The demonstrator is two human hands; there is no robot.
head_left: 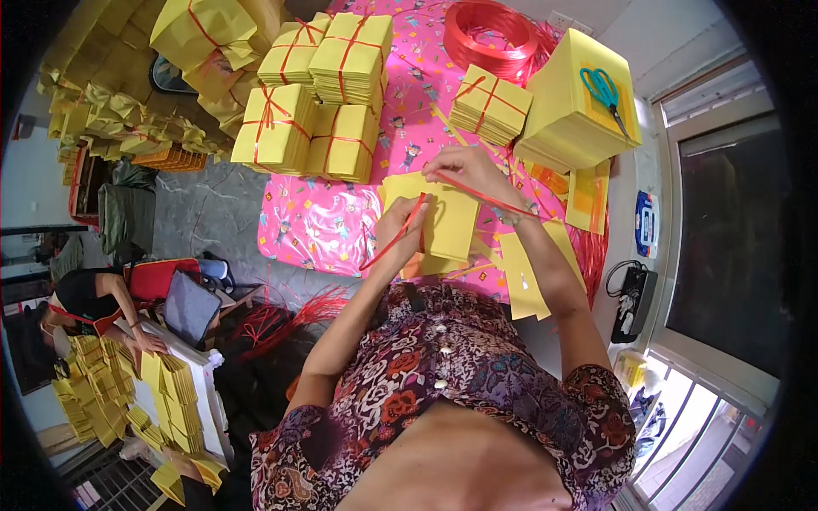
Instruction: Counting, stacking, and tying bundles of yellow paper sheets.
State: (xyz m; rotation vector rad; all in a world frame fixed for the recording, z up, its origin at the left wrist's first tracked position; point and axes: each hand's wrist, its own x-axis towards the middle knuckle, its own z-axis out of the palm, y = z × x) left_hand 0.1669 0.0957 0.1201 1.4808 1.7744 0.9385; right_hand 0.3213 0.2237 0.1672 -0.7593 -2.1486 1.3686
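A stack of yellow paper envelopes (452, 223) lies at the table's near edge, in front of my body. My left hand (400, 226) is closed on a red plastic strap (382, 255) at the stack's left side, with a loose end hanging down past the wrist. Over the stack's far right part, my right hand (470, 170) pinches another length of the red strap, which trails back along my right wrist. Whether both lengths belong to one piece, I cannot tell. Part of the stack is hidden by my hands.
Tied yellow bundles (345, 140) stand at the table's far left, another bundle (492, 104) at the back. A red strap coil (490, 38) lies behind it. Teal scissors (603, 89) rest on a tall yellow stack (554, 106). At lower left, a co-worker handles yellow envelopes (170, 396).
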